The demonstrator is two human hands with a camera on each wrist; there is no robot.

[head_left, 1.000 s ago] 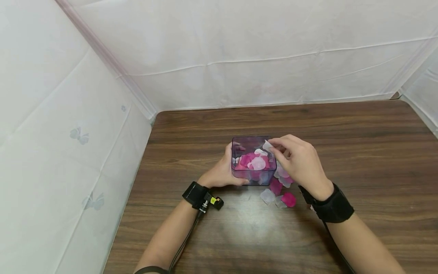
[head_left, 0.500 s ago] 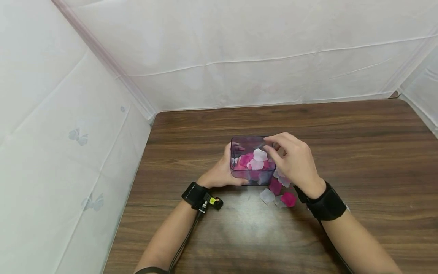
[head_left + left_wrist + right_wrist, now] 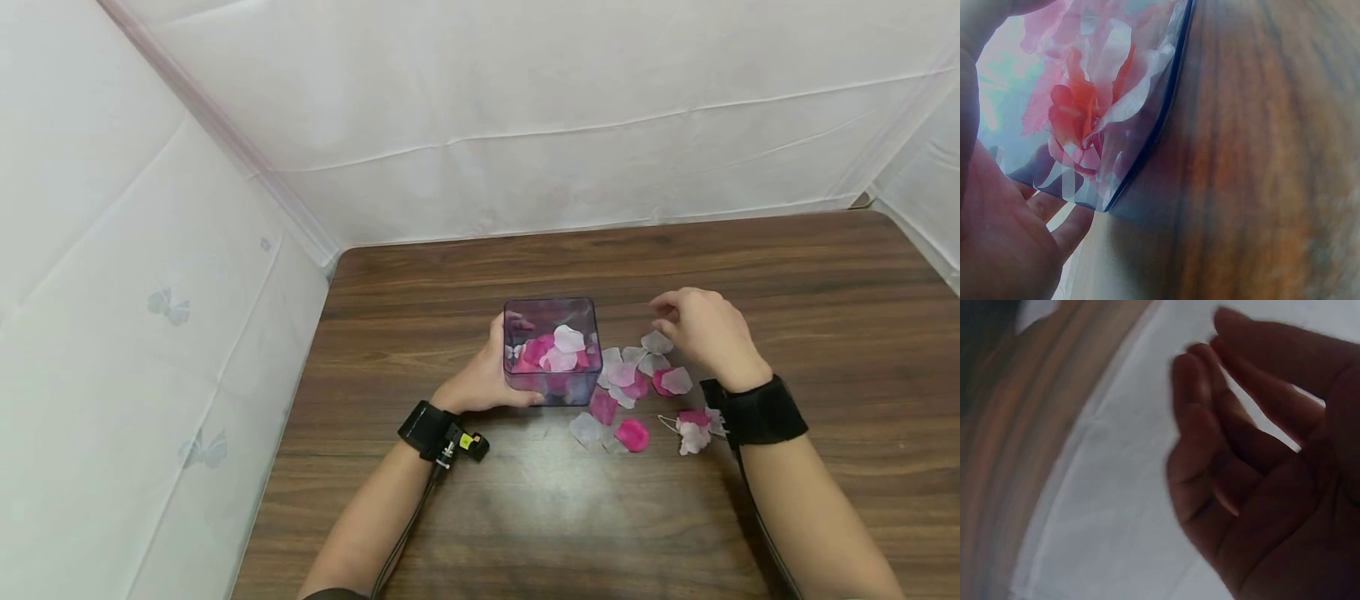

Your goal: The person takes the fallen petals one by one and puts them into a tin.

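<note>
White sheeting point(image 3: 540, 75): hung behind the counter and at both sides, creased, with pale blue butterfly motifs point(image 3: 169, 307) on the left panel. Counter point(image 3: 405, 317): dark brown wood grain, rounded far corners. Box point(image 3: 552, 373): square, see-through purple, open side facing the head camera, at the middle of the counter, left of the loose petals; whether its base rests fully on the counter cannot be told. Right grip point(image 3: 708, 333): bare hand above the counter, beyond the loose petals, well apart from the box; fingers loosely curled, holding nothing. Left grip point(image 3: 486, 371): bare hand clamped on the left side of the box, thumb along the near wall, fingers round the outside. Wrist straps, two: black, left point(image 3: 429, 427) and right point(image 3: 763, 412); a small camera point(image 3: 472, 442) with yellow marking on the left one. Petals inside the box point(image 3: 555, 357): pink, magenta and white, heaped, one white piece uppermost. Loose petals point(image 3: 622, 375): same colours, scattered right of the box, some overlapping. Magenta petal point(image 3: 632, 435): single, near side of the scatter. Strand point(image 3: 667, 423): thin, pale, looped, beside petals near the right strap.
</note>
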